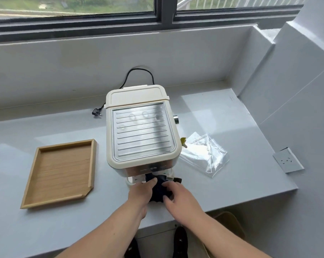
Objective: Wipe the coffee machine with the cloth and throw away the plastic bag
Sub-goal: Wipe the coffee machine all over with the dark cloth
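Note:
A cream coffee machine [142, 127] with a ribbed metal top stands in the middle of the grey counter [232, 183]. At its front lower edge a dark cloth [159, 189] is bunched up against the machine. My left hand [141, 192] grips the cloth from the left. My right hand [179, 197] holds it from the right, fingers curled on its folds. A clear plastic bag [204, 155] lies flat on the counter just right of the machine, apart from both hands.
A wooden tray [36, 183] lies left of the machine. The machine's black cord and plug [96, 112] trail behind it on the left. A wall socket [287, 161] sits on the right wall. The counter's front edge runs just below my hands.

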A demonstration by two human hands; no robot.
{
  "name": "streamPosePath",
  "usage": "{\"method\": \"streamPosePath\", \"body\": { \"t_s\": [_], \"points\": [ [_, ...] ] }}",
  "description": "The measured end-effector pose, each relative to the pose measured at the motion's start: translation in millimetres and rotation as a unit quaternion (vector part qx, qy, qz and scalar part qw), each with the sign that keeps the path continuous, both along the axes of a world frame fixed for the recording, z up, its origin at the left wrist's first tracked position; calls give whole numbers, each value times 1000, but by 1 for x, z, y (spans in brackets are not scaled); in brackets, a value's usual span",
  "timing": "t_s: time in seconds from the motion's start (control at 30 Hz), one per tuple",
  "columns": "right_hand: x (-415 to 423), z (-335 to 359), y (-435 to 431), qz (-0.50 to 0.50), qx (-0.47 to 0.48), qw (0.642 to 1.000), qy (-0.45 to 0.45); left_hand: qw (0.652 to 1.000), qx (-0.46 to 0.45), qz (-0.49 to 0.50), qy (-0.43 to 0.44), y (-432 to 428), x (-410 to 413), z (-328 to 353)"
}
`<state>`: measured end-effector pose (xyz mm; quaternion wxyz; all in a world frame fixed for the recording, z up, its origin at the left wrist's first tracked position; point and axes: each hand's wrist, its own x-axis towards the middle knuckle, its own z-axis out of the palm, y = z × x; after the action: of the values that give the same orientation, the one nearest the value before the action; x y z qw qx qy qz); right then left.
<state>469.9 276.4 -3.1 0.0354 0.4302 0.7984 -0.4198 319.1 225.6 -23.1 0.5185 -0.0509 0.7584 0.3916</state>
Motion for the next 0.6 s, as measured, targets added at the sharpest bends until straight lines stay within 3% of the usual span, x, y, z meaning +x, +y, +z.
{"method": "streamPosePath", "body": {
  "t_s": [0.13, 0.23, 0.37, 0.47, 0.53, 0.6],
  "points": [
    [-13, -15, 8, -79, -59, 995, 9, 999, 0, -40, -7, 10, 8, 1],
    [-17, -21, 13, -85, -48, 995, 1, 996, 12, -87, -3, 13, 11, 6],
    [-11, -24, 23, -101, -34, 994, 22, 972, -2, -220, 80, 25, 17, 24],
    [-7, -28, 29, -127, -26, 990, 47, 910, -32, -369, 185, 38, 28, 48],
    [-6, -24, 39, -183, -42, 981, 46, 833, -54, -472, 284, 43, 41, 68],
    [-2, -20, 50, -241, -116, 960, 81, 769, -31, -523, 365, 47, 55, 88]
  ]
}}
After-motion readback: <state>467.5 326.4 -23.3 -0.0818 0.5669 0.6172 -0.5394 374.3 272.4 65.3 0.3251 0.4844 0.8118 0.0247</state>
